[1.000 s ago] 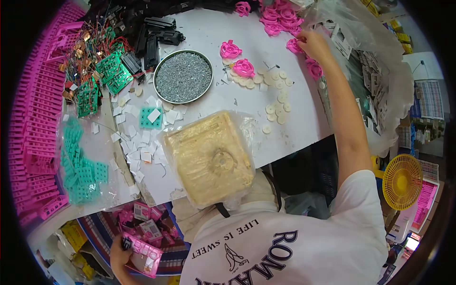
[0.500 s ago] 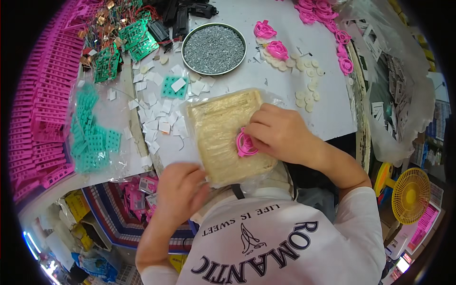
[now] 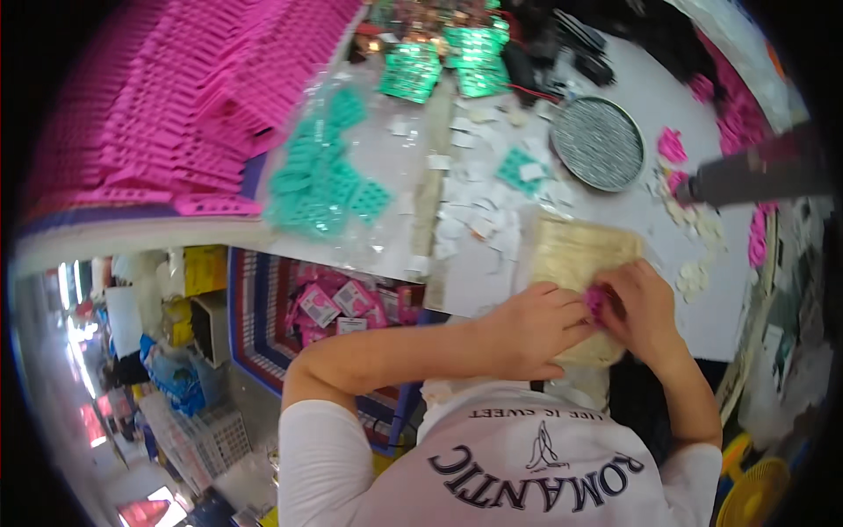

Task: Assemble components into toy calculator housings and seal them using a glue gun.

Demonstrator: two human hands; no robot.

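The pink part, just left of our right grip and over the yellowish pad, could slip if pushed unevenly. That right grip seems clamped on it, fingers curled inward; our left grip lies palm-down beside it, whether pinching we cannot tell.

Narrow gap between tray and slab

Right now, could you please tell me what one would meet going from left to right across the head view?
Yellow box, striped basket, left hand, small pink piece, right hand, yellow fan.
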